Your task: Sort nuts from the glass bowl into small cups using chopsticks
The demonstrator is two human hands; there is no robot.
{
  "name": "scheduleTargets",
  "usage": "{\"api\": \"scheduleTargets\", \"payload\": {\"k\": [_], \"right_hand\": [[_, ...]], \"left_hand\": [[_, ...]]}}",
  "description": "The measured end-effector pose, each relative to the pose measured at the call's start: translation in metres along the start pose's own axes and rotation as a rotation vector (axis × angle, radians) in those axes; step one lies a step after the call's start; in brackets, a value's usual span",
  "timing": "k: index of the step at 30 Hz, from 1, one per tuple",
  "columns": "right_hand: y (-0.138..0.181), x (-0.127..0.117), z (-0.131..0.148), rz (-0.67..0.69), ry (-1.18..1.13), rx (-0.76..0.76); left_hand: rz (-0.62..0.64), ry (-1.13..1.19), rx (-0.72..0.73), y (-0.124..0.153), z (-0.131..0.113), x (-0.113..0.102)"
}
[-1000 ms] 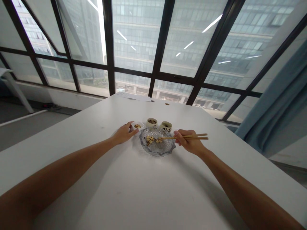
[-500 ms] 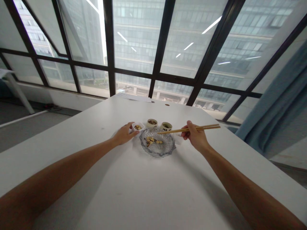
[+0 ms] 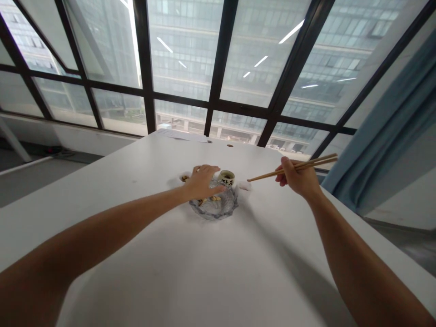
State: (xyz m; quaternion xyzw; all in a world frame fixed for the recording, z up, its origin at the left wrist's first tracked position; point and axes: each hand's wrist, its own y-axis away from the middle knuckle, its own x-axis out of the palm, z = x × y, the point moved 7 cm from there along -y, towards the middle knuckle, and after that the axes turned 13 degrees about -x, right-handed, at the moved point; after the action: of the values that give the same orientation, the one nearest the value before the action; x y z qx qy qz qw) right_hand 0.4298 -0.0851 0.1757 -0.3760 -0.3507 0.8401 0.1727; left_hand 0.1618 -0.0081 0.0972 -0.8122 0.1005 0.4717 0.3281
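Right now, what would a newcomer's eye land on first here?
Two bare arms reach across the white table to a small cluster at its middle, where the left hand lies over the far edge of a glass dish, beside a cup with black characters. The right hand has wooden chopsticks in its grip, raised to the right with the tips toward the cup. Behind are a dark-framed window and, at right, a blue curtain.

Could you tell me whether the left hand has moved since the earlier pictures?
Yes. The left hand has shifted right, off the small white dish, and now lies beside the lettered cup.
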Motion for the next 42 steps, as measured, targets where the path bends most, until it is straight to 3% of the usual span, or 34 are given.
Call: {"api": "scheduleTargets", "payload": {"k": [4,8,16,21,24,28,31,33,38,42], "right_hand": [[-0.001,-0.003,0.004,0.049,0.01,-0.029],[-0.001,-0.004,0.006,0.061,0.002,-0.019],[0.001,0.002,0.016,0.102,-0.067,-0.025],[0.004,0.019,0.009,0.241,-0.02,-0.032],[0.001,0.014,0.009,0.146,-0.01,-0.029],[0.0,-0.006,0.023,-0.117,-0.07,-0.021],[0.002,-0.003,0.034,-0.159,-0.169,-0.022],[0.006,0.013,0.038,-0.073,-0.22,-0.021],[0.025,0.076,0.044,0.342,-0.238,-0.076],[0.037,0.099,0.048,0.456,-0.224,-0.13]], "left_hand": [[0.24,-0.08,0.065,-0.039,-0.053,0.052],[0.311,-0.103,0.062,-0.06,-0.069,0.082],[0.227,-0.06,0.12,-0.057,-0.078,0.068],[0.234,-0.023,0.078,-0.064,-0.072,0.071],[0.27,-0.024,0.034,-0.071,-0.066,0.078],[0.369,-0.054,-0.019,-0.075,-0.054,0.08],[0.349,-0.017,-0.018,-0.069,-0.038,0.061],[0.236,0.033,-0.016,-0.061,-0.022,0.035],[-0.071,0.099,-0.143,-0.024,0.048,-0.025],[-0.189,0.118,-0.28,0.007,0.103,-0.039]]}}
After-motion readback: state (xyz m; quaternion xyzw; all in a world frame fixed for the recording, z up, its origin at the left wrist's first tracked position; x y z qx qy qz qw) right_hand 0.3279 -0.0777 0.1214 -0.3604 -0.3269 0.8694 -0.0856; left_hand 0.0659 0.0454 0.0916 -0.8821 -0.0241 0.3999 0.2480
